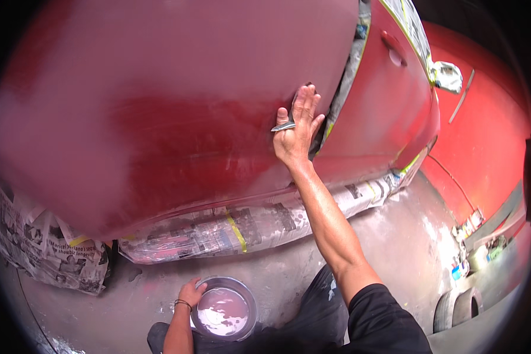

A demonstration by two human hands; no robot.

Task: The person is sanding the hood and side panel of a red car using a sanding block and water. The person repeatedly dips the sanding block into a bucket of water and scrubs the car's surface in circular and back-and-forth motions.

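Observation:
My right hand (298, 130) lies against the dull red car panel (189, 130), near the door gap. A folded piece of grey sandpaper (284, 126) sticks out between the fingers; the rest is hidden under the hand. Low on the left, my left hand (190, 292) holds the rim of a round grey basin (254, 308), its thumb over the edge. Pinkish, cloudy water with bright reflections fills part of the basin. The panel is darker and wet-looking in the middle, paler and hazy at the top and left.
Newspaper covers the sill (277, 218) and the wheel (47, 248). Ahead is the front door (383, 112), with a wrapped mirror (448, 77) beyond it. A red surface (484, 124) stands at right. A tyre (456, 311) and small containers (478, 258) sit on the concrete floor.

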